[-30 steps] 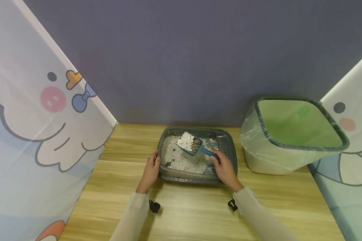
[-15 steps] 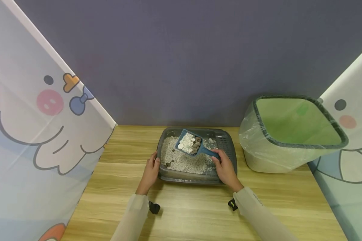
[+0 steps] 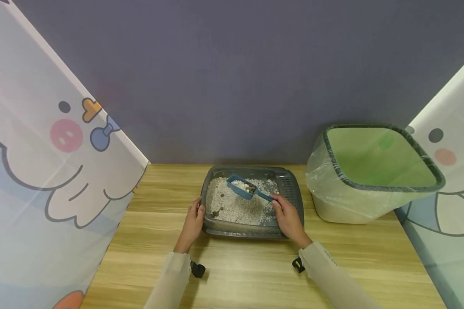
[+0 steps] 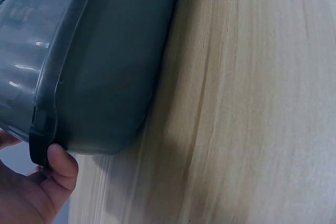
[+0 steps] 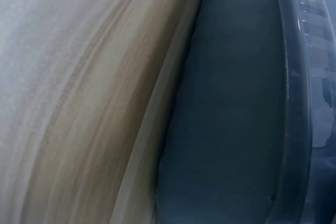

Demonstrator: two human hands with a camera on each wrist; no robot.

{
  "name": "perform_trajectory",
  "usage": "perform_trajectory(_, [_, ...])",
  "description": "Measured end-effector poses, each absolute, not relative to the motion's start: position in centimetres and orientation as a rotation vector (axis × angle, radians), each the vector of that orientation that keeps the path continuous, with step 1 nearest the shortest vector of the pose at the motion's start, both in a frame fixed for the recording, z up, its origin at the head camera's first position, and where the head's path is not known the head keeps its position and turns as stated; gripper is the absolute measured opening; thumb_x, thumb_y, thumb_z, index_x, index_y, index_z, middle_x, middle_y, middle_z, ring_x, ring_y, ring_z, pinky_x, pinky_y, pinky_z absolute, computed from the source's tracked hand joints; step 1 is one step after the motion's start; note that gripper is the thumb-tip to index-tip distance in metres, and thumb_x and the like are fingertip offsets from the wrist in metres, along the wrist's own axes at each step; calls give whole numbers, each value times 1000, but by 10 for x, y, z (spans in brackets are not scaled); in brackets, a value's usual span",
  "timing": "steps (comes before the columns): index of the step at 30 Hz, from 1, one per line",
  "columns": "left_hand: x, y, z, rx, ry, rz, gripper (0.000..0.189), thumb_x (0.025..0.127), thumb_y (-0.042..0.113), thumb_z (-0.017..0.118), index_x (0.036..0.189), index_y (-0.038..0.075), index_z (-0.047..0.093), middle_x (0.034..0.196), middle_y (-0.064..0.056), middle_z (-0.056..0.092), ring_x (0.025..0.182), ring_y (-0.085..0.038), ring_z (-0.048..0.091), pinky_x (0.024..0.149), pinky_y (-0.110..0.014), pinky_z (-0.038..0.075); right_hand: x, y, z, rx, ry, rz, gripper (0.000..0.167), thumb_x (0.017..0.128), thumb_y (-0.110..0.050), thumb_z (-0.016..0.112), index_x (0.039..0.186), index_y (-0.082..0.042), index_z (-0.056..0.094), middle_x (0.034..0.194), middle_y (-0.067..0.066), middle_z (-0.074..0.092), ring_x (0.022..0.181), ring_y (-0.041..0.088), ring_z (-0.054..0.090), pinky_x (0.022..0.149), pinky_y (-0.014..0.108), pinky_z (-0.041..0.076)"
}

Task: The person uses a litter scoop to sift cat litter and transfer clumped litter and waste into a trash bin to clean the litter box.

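Note:
A dark grey litter box (image 3: pixel 241 234) holds pale grainy litter (image 3: pixel 236 210) with a few brown clumps in it. My right hand (image 3: pixel 289 219) grips the handle of a blue litter scoop (image 3: pixel 247 194), which is over the box with white litter and brown lumps in its bowl. At the box's left end, my left hand (image 3: pixel 193 219) pinches the rim, its thumb (image 4: pixel 63 161) showing against the outer wall in the left wrist view. The right wrist view shows the box's front wall (image 5: pixel 226 103) and the table; the right hand is out of that frame.
To the right stands a pale bin (image 3: pixel 340 206) lined with a clear bag, its dark rim wide open at the top. The wooden table (image 3: pixel 154 197) runs back to a dark grey wall (image 3: pixel 232 86). Cartoon-printed panels (image 3: pixel 62 171) flank both sides.
The scoop's bowl has tilted and dipped slightly, and the heap of white litter in it has shrunk, leaving less over the lumps. My left hand stays at the box's rim.

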State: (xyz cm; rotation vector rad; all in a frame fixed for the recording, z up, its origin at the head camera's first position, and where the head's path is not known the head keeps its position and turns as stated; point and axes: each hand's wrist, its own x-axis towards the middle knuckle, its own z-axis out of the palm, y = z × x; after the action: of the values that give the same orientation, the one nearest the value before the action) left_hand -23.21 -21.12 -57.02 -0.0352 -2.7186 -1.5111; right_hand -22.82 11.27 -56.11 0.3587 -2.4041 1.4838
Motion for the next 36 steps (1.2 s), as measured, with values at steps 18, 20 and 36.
perform_trajectory(18, [-232,-211,-572,-34,-2709,-1506,54,104,41,30,148,11,29,124,-26,43,108,-37,51,84,-52,43,-226,113,-561,384,-2373,1417,27,96,-12,54,124,-15,55,89,-2,49,58,11,45,52,28,40])
perform_trajectory(20, [-232,-212,-572,-41,-2701,-1499,54,104,41,30,148,10,30,124,-26,44,107,-37,51,83,-52,43,-227,113,-561,399,-2366,1408,28,96,-11,55,123,-14,55,89,-2,49,58,10,44,52,28,40])
perform_trajectory(36, [-233,-211,-571,-21,-2721,-1520,58,102,47,28,149,13,28,125,-25,43,108,-36,51,83,-52,43,-228,112,-562,338,-2442,1380,30,101,-26,48,118,-8,64,79,0,56,58,12,43,58,33,39])
